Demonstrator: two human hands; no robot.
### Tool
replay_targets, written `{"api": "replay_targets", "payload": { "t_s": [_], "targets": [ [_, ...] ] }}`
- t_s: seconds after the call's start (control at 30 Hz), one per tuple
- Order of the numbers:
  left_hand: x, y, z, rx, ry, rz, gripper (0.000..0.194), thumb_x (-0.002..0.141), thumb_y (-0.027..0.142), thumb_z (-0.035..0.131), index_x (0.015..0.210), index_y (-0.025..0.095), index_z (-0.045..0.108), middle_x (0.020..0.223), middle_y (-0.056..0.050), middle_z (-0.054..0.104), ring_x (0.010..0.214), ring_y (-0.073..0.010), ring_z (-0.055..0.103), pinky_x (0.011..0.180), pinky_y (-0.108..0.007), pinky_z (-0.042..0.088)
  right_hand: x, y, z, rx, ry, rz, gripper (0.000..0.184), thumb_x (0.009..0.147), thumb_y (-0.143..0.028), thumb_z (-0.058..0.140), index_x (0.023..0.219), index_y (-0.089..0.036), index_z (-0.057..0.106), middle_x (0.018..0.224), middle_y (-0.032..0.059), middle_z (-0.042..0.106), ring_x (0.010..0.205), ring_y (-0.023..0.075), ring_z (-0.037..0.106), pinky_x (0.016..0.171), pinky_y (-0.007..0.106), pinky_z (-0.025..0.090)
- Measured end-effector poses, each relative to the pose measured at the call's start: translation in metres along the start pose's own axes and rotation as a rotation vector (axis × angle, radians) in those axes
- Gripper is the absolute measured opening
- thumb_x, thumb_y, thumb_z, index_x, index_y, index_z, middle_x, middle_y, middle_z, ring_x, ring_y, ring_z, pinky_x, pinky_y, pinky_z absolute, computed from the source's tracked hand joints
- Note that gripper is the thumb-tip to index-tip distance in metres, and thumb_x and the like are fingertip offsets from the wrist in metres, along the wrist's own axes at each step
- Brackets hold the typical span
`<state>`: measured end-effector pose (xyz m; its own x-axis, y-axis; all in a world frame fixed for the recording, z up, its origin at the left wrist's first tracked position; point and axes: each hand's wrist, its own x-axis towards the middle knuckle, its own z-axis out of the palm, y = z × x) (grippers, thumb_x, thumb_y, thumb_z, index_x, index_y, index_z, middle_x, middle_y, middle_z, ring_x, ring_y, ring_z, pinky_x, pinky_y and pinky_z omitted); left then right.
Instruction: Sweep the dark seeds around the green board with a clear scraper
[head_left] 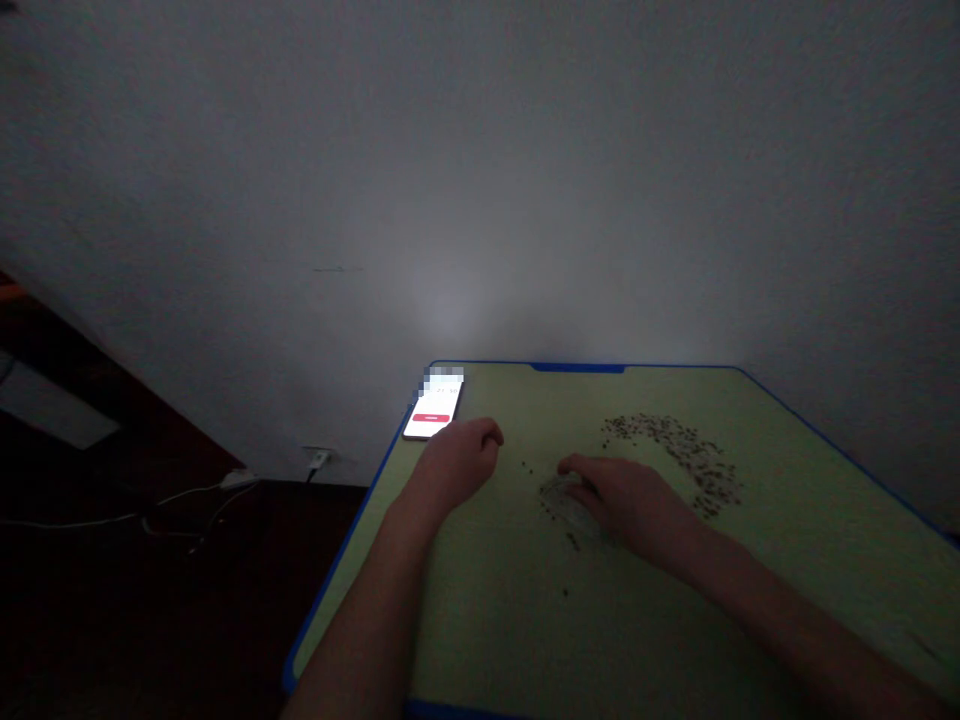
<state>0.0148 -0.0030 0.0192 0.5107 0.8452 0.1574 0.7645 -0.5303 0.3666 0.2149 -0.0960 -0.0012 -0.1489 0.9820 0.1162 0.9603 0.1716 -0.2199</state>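
Small dark grains (709, 485) curving across the table (487, 600), with more around a pale patch (570, 508), material unclear, below the right hand (630, 500). Fingers (574, 463) slightly parted there; cannot tell if gripping any. Seemingly partway: two groupings made, strays left loose. Left hand (461, 458) half curled beside the lit phone (429, 415), grip hidden.

Dim light. A grey wall (637, 170) fills 12 o'clock, glowing softly near the centre. At 8, a low socket (320, 459), white cables (180, 495) and dark floor (150, 620). Toward 5, a green, blue-rimmed worktop (487, 620) meets the wall.
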Motion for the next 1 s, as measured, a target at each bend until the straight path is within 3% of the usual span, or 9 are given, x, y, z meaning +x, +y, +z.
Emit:
{"api": "replay_targets", "payload": {
  "t_s": [0.23,0.5,0.67,1.0],
  "targets": [
    [0.000,0.000,0.000,-0.009,0.006,0.010,0.028,0.080,0.020,0.039,0.086,0.020,0.065,0.079,-0.004,0.069,0.068,-0.0154,0.061,0.062,-0.026,0.043,0.001,-0.011,0.000,0.087,-0.064,-0.149,0.025,0.084,-0.020,0.049,0.105,-0.025,0.061,0.093,0.0032,0.070,0.081,0.0199,0.064,0.069,0.029,0.044],
    [-0.001,0.004,-0.001,-0.005,-0.007,0.002,0.027,0.080,0.019,0.040,0.086,0.020,0.066,0.080,-0.004,0.069,0.068,-0.0150,0.060,0.064,-0.026,0.043,-0.023,-0.035,0.004,0.218,-0.168,-0.181,0.021,0.083,-0.017,0.051,0.098,-0.023,0.063,0.087,0.0024,0.070,0.076,0.0178,0.063,0.066,0.027,0.043],
    [0.000,0.005,-0.001,-0.016,-0.010,0.002,0.027,0.080,0.018,0.040,0.087,0.019,0.066,0.079,-0.004,0.069,0.067,-0.0147,0.060,0.063,-0.026,0.043,-0.038,-0.047,0.010,0.307,-0.170,-0.227,0.021,0.082,-0.017,0.052,0.098,-0.025,0.063,0.087,0.0003,0.069,0.075,0.0157,0.063,0.066,0.025,0.042],
    [0.001,0.004,-0.001,-0.023,-0.007,0.013,0.027,0.078,0.018,0.040,0.085,0.019,0.065,0.079,-0.004,0.069,0.065,-0.0145,0.060,0.061,-0.026,0.043,-0.052,-0.071,0.010,0.379,-0.280,-0.264,0.020,0.080,-0.017,0.055,0.094,-0.027,0.065,0.085,-0.0019,0.070,0.073,0.0151,0.063,0.065,0.024,0.043]
  ]
}}
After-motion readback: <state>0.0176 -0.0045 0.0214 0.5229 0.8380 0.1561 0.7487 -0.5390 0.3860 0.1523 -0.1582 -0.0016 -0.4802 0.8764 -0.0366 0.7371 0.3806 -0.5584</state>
